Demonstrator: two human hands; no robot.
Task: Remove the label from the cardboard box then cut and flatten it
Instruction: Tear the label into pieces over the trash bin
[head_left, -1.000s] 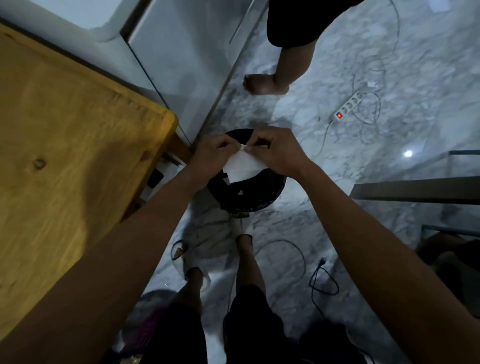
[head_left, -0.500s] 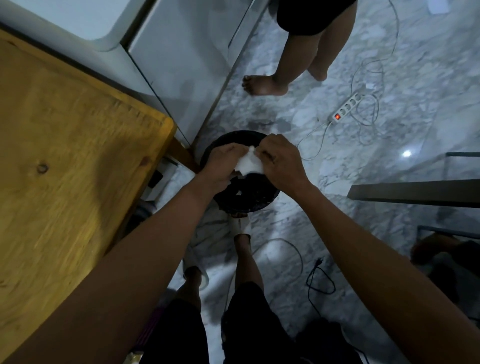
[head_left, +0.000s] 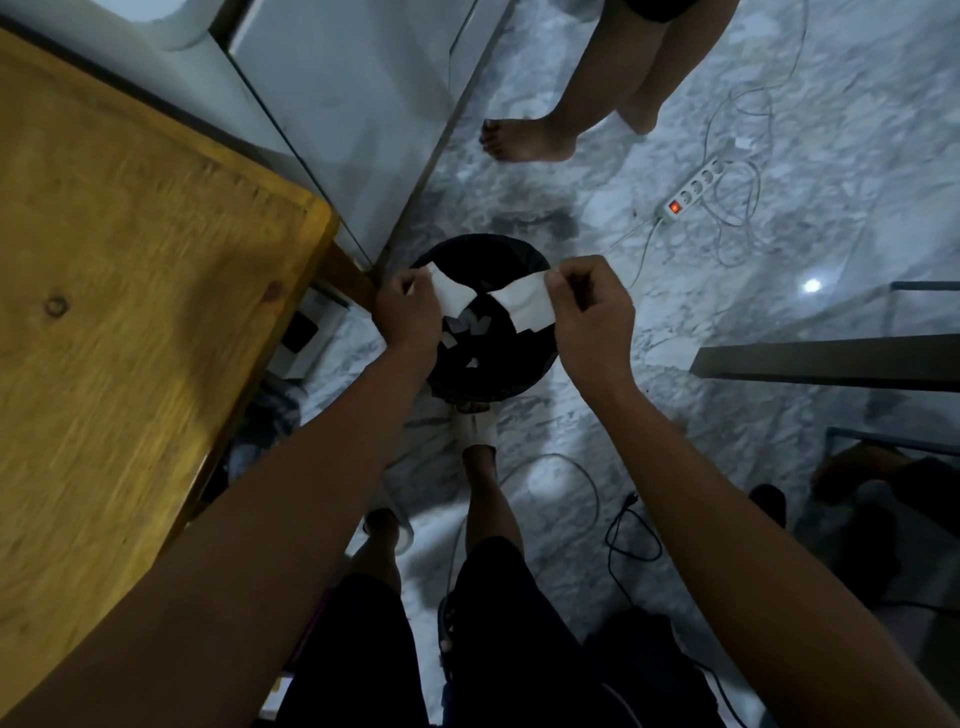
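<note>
Over the black bin on the marble floor, the left hand and the right hand each pinch a white piece of label, fingers curled tight around its outer edge. The left piece and the right piece hang apart above the bin's mouth, their inner corners near each other but not joined. Smaller white scraps already lie inside the bin.

Judging from this, the label is off and torn up, and its disposal is nearly finished: only these two pieces remain to be dropped. The cardboard box is not in view, so whether any cutting or flattening has begun cannot be told; both steps appear to be still ahead.

The label pieces look like thin, matte paper with ragged, angled tear edges, light enough to flutter down. The bin is round and dark, apparently lined with a glossy bag. To the bin's left stands a wooden table with a grained yellow top and rounded corner. Beyond the bin, another person's bare foot rests on the floor, and to the far right of it lies a white power strip with loose cables.
</note>
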